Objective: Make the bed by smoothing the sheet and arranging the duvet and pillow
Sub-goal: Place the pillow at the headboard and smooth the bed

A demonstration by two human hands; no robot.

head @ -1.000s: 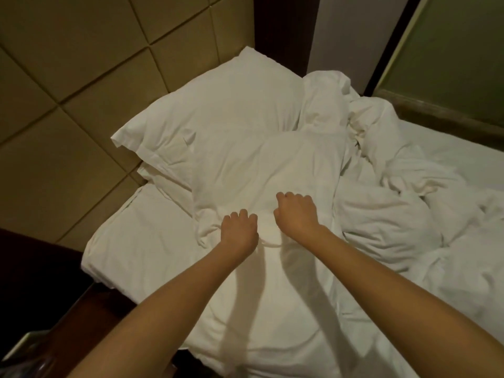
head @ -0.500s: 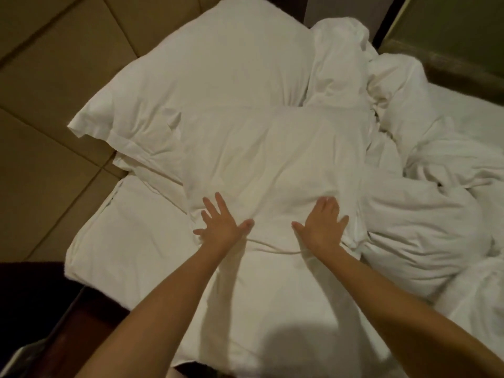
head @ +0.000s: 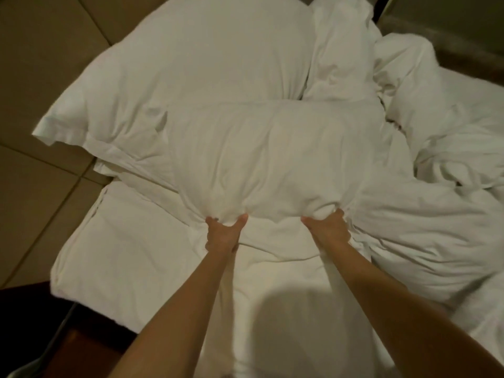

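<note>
Two white pillows lie at the head of the bed. The near pillow [head: 261, 159] rests partly on the far pillow [head: 191, 64]. My left hand [head: 222, 236] grips the near pillow's lower edge, fingers tucked under it. My right hand [head: 327, 230] grips the same edge further right. A rumpled white duvet [head: 425, 214] is bunched up on the right side of the bed. The white sheet [head: 131, 268] below the pillows is creased.
A padded tan headboard wall [head: 41, 64] runs along the left behind the pillows. Dark wooden furniture [head: 68, 350] sits at the lower left beside the mattress corner. A dark frame and greenish panel [head: 450, 20] stand at the upper right.
My hands went from lying flat and open on the near pillow to gripping its lower edge. The view has moved closer to the pillows.
</note>
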